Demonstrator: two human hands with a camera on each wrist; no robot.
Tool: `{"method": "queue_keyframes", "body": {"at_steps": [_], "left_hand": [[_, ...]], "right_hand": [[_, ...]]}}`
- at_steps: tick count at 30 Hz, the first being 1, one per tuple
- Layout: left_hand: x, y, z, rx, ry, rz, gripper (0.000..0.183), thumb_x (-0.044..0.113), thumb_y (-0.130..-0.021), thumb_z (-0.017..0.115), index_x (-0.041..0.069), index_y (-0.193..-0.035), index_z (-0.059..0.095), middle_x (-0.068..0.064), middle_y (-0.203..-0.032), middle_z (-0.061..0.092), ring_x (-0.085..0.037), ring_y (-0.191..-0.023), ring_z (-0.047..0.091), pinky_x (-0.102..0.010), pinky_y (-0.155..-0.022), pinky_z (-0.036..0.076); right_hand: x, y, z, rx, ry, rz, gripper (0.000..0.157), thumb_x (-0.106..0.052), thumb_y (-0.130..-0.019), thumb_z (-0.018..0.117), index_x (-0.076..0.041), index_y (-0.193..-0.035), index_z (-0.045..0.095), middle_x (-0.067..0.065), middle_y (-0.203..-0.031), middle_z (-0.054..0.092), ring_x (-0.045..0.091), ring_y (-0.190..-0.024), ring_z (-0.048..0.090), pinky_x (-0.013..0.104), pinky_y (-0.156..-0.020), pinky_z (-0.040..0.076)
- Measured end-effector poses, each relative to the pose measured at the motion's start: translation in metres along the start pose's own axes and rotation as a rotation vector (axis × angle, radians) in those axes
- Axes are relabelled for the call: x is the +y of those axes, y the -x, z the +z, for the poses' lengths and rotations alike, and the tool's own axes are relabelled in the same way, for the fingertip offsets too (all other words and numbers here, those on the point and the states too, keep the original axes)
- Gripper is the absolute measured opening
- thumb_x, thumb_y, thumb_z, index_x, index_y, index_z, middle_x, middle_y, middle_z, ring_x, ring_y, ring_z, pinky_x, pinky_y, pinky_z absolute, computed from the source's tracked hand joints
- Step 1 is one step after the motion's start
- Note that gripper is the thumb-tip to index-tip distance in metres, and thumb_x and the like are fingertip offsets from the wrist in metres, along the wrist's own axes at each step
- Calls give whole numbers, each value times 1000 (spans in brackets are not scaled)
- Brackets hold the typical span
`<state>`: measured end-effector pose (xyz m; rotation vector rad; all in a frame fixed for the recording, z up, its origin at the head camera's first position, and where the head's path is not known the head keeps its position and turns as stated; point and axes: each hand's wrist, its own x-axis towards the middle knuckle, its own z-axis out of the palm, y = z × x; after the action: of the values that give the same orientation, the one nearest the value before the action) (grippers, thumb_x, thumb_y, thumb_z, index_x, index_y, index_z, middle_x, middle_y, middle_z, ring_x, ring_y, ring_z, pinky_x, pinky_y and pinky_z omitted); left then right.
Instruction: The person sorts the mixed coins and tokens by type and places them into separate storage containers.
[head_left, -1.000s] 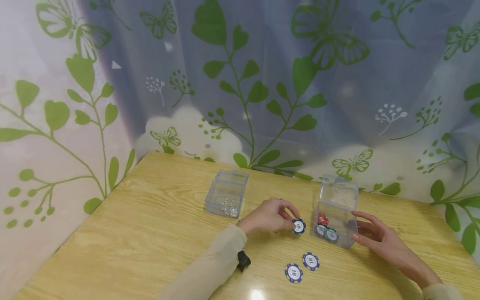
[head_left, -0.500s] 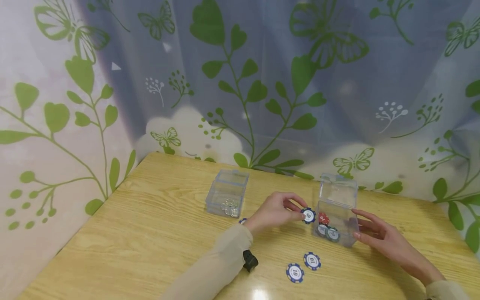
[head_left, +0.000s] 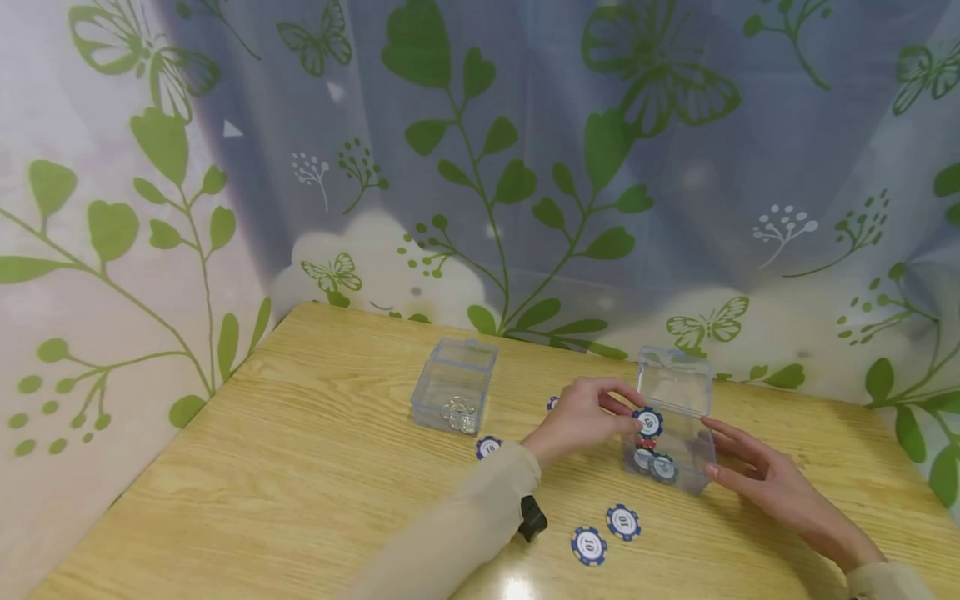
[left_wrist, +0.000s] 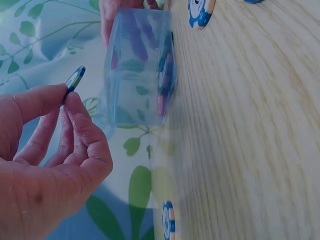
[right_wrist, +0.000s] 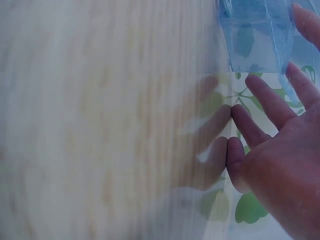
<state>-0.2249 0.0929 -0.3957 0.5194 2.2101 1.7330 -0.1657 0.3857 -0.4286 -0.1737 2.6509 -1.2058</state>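
Between thumb and index finger my left hand point(head_left: 581, 419) pinches a blue-and-white poker chip point(head_left: 647, 423) marked 50. It is held above the left part of a clear plastic box point(head_left: 686, 450) whose lid point(head_left: 675, 379) stands raised at the back. Inside that box lie a red chip point(head_left: 646, 443), mostly covered from view, and dark-rimmed chips point(head_left: 663, 468). My right hand point(head_left: 776, 492) touches the box's right side with thumb and index finger; in the right wrist view the other fingers point(right_wrist: 270, 102) are spread apart beside the box wall.
Two blue chips marked 10 point(head_left: 589, 546) lie on the wooden table point(head_left: 262, 467) in front of the box. Another blue chip point(head_left: 489, 447) lies left of my left wrist, and one point(head_left: 553, 403) is partly hidden behind that hand. A second clear box point(head_left: 450, 387) holds clear ring-like pieces.
My left hand has carried the chip rightward, from left of the right-hand box to above it. A chip on the table has come into view behind the left forearm. The right hand stays at the box.
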Motion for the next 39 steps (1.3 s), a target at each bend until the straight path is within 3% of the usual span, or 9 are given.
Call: {"method": "queue_keyframes", "body": {"at_steps": [6,10,16,19,25,31,35,39], "left_hand": [[2,-7,11,5,-6,-33,18,11,-88,80,26,-97,76,9,-86,70,-4,-73,66,-24,-65,54],[1,-11,16,14,-57,-31,17,11,-88,80,25,-96,76,9,-84,71,-4,-70,65,-23,-61,53],[3,-16,21,24,-127,-12,14,12,-88,80,24,-95,75,10,-81,70,-3,-69,63,-21,-61,51],[5,-17,22,14,-175,13,12,13,-89,79,22,-96,75,10,-82,70,-2,-69,62,-20,-62,50],[6,-19,24,7,-259,33,11,15,-90,79,21,-97,75,9,-82,71,0,-69,61,-18,-62,50],[9,-19,27,-14,-299,36,10,13,-91,78,19,-98,74,9,-79,70,-3,-66,64,-17,-60,49],[14,-19,30,-52,-333,56,9,11,-94,74,18,-100,73,9,-81,70,-5,-63,67,-16,-59,49],[17,-21,33,-77,-399,117,11,12,-96,71,19,-103,74,10,-86,71,2,-66,61,-13,-60,49]], "right_hand": [[-2,0,0,-24,-13,27,70,-34,-107,56,-18,-165,21,31,-162,30,51,-143,39,43,-91,56],[-4,0,0,-22,-14,34,70,-36,-106,56,-18,-165,21,31,-163,30,52,-144,38,49,-94,56],[-4,-1,0,-17,0,38,70,-36,-106,56,-20,-165,21,30,-162,32,50,-143,41,42,-92,55],[-3,-1,-1,-22,-13,29,70,-34,-107,56,-19,-165,20,33,-162,31,51,-142,42,46,-92,56],[-3,0,-1,-18,5,44,70,-37,-106,56,-21,-165,21,30,-162,32,45,-142,42,38,-90,55],[-3,0,-1,-25,-25,56,71,-39,-106,56,-22,-165,20,29,-164,29,49,-144,38,50,-95,54],[-4,0,-1,-24,-15,65,71,-39,-106,57,-23,-165,20,28,-164,31,46,-143,41,40,-90,55],[-3,0,0,-27,-22,65,72,-37,-106,57,-21,-165,19,30,-163,31,51,-142,42,34,-86,54]]}}
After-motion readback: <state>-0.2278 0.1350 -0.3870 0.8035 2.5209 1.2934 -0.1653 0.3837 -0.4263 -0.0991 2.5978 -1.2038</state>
